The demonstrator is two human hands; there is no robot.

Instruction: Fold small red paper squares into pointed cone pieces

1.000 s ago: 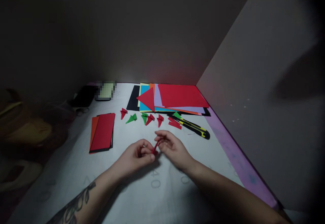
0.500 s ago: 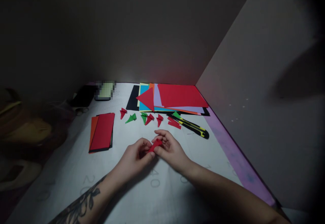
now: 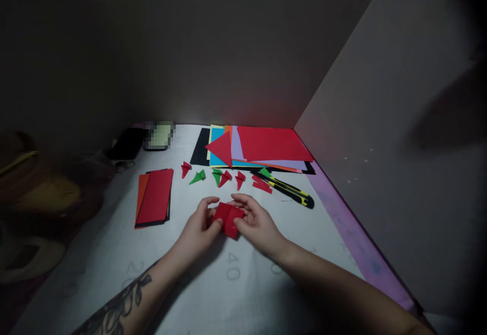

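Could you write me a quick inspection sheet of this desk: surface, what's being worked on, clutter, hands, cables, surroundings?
Surface: white cutting mat with faint numbers.
Job's things: red paper piece, held between both hands.
Clutter: small folded red and green pieces in a row; coloured paper stack; red card pile; yellow-black utility knife; dark phone-like object.
Hands: left hand and right hand each pinch the paper.
Cables: nothing seen.
Surroundings: plain walls meeting in a corner; dim, unclear shapes at left.
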